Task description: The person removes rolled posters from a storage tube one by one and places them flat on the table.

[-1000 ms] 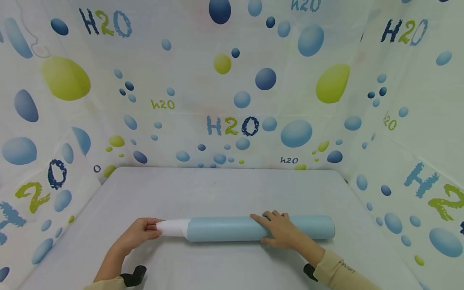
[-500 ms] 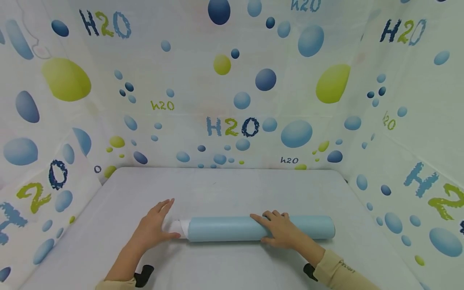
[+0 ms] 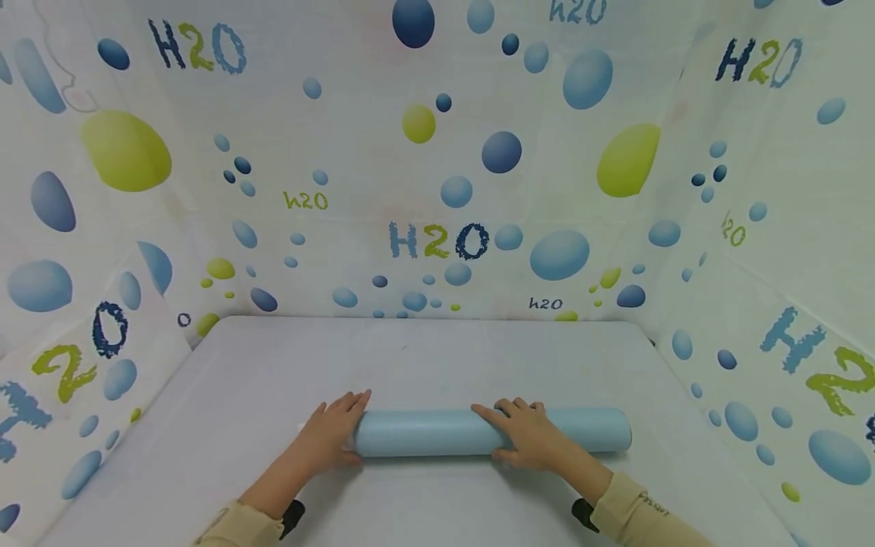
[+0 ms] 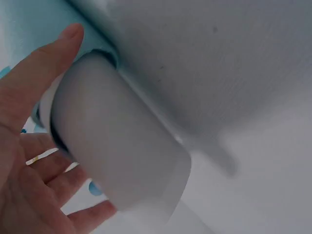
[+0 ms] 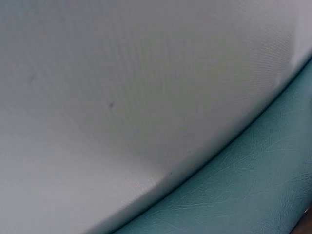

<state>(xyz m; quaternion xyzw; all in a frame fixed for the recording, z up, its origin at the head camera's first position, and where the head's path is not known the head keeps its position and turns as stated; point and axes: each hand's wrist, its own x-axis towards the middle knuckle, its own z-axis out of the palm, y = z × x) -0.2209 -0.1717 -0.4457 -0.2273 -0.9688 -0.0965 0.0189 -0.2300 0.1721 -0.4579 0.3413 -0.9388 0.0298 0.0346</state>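
A light blue roll (image 3: 434, 433) of leather-grained sheet lies crosswise on the white-covered table. From its left end sticks out a white paper-like tube (image 4: 122, 131), mostly covered by the left hand in the head view. My left hand (image 3: 330, 434) straddles that end, thumb on the near side, fingers spread along the far side. Its thumb lies against the blue sheet in the left wrist view; the fingertips are partly hidden behind the white tube. Right of the roll's middle, my right hand (image 3: 532, 437) grips it from above. The right wrist view shows mainly grained blue surface (image 5: 253, 175).
The white tabletop (image 3: 424, 357) extends behind and in front of the roll. Curtains printed with blue and green bubbles (image 3: 559, 255) enclose the table at the back and both sides. A black strap piece (image 3: 585, 515) sits at the right wrist.
My left hand lets go of the white tube's outer end, spreads, and moves right to the edge of the blue roll. The right hand and roll stay put.
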